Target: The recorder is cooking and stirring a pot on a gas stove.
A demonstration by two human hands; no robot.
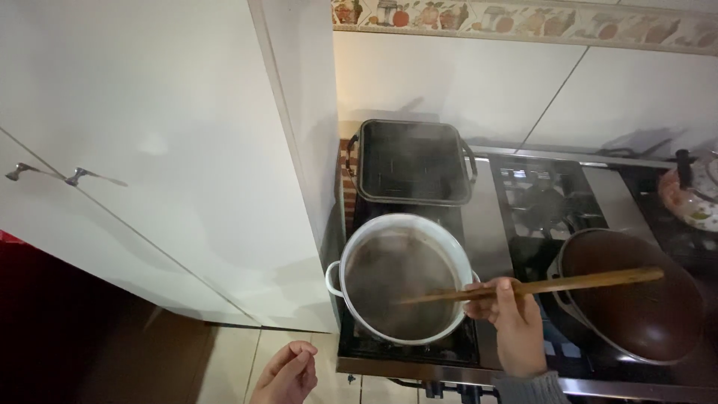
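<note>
My right hand [512, 322] grips a long wooden stick [576, 283] near its middle. The stick lies almost level, and its left tip reaches into a white pot [359, 314] holding a dark steaming liquid on the front left burner. My left hand [288, 374] hangs low in front of the stove, its fingers loosely curled and holding nothing. A grey sleeve covers my right wrist.
A dark brown lid or pan [636, 307] rests on the stove to the right of the pot. A black square grill pan [413, 161] sits behind the pot. A floral kettle [692, 194] stands at the far right. White cabinet doors [164, 150] with metal handles fill the left.
</note>
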